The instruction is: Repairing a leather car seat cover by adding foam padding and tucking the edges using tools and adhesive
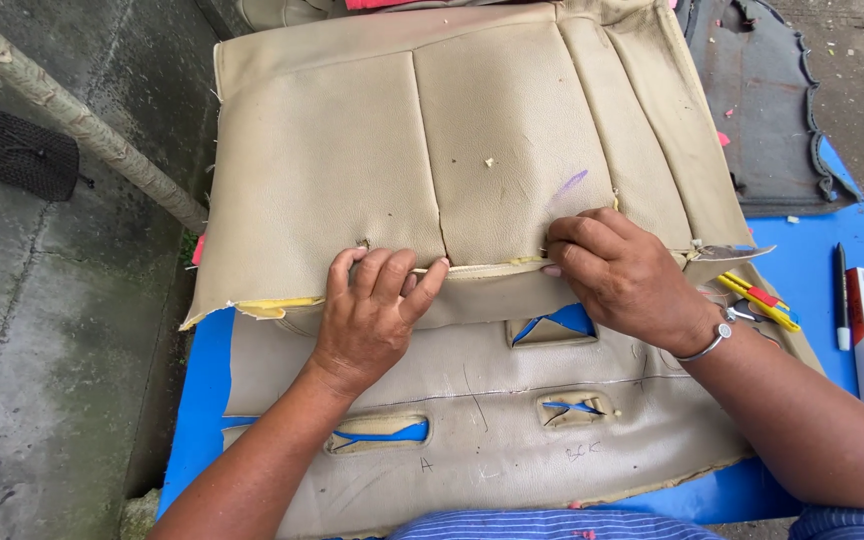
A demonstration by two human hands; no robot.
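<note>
A beige cover [472,160] is spread over a blue table [202,390] on concrete ground [42,330]. Its front seam is pinched by the left hand [372,310] and right hand [622,275], set apart. A yellow cutter [757,300] lies just right of the right hand.

I am wearing a thin silver bangle [709,343] on the wrist of my right hand [620,272]. My left hand [370,312] is wearing nothing, both forearms are showing bare, and blue striped clothing [552,524] is covering my body.
</note>
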